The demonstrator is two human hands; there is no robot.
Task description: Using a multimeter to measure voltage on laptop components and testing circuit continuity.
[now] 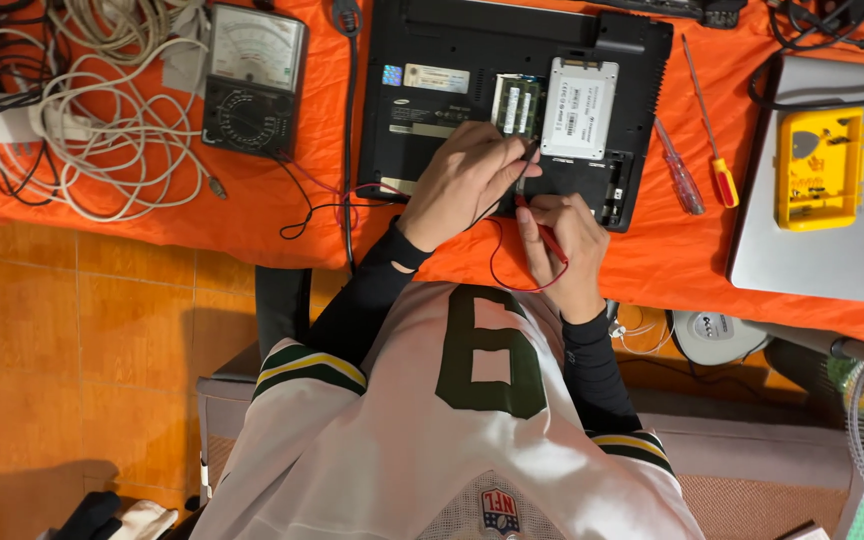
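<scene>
Screwdrivers [697, 150] flank laptop [452, 90] – meter [252, 75] opposite; between, bare cloth [322, 120]

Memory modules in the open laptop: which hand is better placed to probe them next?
Left, likely. The left hand pinches the black probe just below the memory modules; the right hand holds the red probe lower, near the laptop's near edge.

Bright, even light falls from above, and the orange surface [202, 215] glows strongly saturated. Shadows are soft and short (darkest on the floor [72, 420] at lower left). Focus is sharp throughout; the silver drive [579, 107] shows mild glare.
</scene>
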